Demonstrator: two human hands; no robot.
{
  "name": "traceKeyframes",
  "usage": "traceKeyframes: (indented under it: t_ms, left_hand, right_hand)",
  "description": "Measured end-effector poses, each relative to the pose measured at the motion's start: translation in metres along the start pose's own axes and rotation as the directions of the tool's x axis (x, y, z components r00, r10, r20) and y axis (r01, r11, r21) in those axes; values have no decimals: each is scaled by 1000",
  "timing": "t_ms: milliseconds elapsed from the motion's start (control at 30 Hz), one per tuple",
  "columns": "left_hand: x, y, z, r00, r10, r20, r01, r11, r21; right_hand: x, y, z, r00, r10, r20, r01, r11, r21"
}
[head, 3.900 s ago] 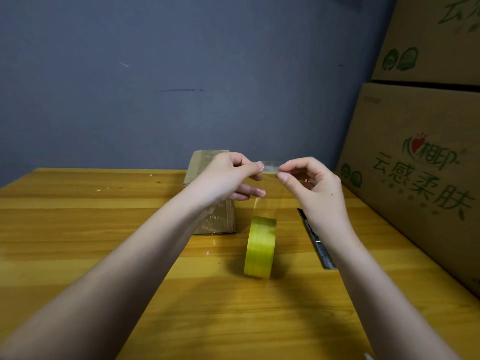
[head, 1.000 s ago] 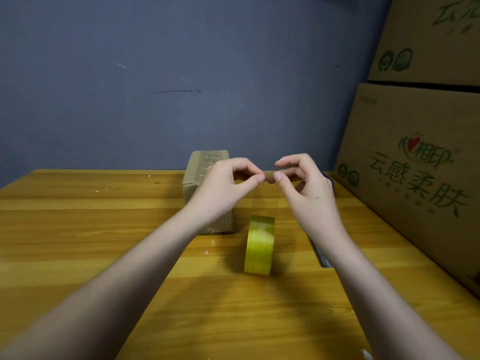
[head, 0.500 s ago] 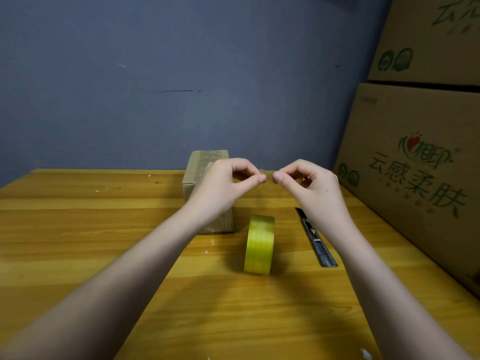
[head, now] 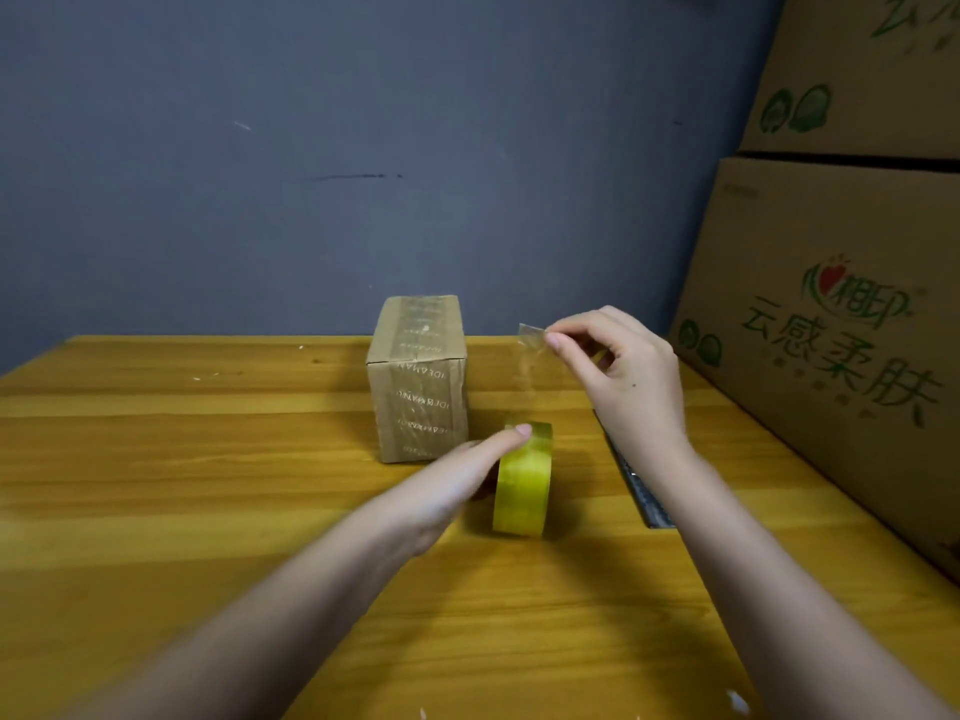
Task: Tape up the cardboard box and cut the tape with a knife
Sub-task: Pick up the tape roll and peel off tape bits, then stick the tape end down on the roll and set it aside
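A small cardboard box (head: 418, 379) stands upright on the wooden table (head: 208, 485), with printed clear tape running over its top and front. A yellowish tape roll (head: 522, 480) stands on edge just right of it. My left hand (head: 467, 475) reaches to the roll with straight fingers, the fingertips touching its top left. My right hand (head: 623, 376) pinches the loose end of a clear tape strip (head: 532, 350) that rises from the roll. A metal utility knife (head: 641, 485) lies on the table to the right, partly hidden by my right forearm.
Two large printed cardboard cartons (head: 841, 324) are stacked along the table's right edge. A grey wall (head: 363, 148) closes off the back. Small white scraps (head: 737, 704) lie near the front edge.
My left hand let go of the tape end and dropped to the roll. My right hand keeps the tape end pinched and has moved right and up a little.
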State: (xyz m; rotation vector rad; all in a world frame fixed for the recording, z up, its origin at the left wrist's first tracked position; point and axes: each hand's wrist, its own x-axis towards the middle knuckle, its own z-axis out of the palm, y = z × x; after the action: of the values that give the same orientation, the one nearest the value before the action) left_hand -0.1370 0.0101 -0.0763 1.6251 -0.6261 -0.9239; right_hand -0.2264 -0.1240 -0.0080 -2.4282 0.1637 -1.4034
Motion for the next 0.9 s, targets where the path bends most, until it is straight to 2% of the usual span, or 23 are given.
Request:
traceKeyframes:
  t_ms: [167, 233, 333, 400, 467, 533, 733, 900]
  left_hand:
    - [3, 12, 16, 997, 11, 76, 10, 964, -266]
    - [3, 14, 20, 999, 20, 32, -10, 958, -287]
    - [1, 12, 23, 994, 100, -47, -108, 970, -219]
    - [-3, 13, 22, 982, 181, -51, -187, 968, -169]
    - [-8, 13, 21, 961, 271, -53, -276, 954, -122]
    - [-12, 14, 20, 938, 338, -74, -343, 936, -79]
    - [-19, 14, 13, 881, 457, -122, -459, 888, 10]
    - [-23, 13, 9, 844, 530, -85, -521, 847, 101]
  right_hand:
    - [0, 2, 1, 1000, 13, -18, -12, 999, 51]
    - [1, 3, 3, 999, 31, -13, -31, 999, 40]
    - [3, 4, 3, 993, 114, -17, -112, 991, 77]
    - [6, 5, 1, 973, 229, -5, -226, 963, 147]
    - [8, 5, -2, 930, 361, 63, -364, 894, 260]
    - [10, 6, -4, 893, 431, 132, -449, 827, 339]
    - [4, 8, -2, 855, 480, 197, -516, 747, 420]
    - [-3, 9, 5, 805, 524, 280, -594, 697, 402]
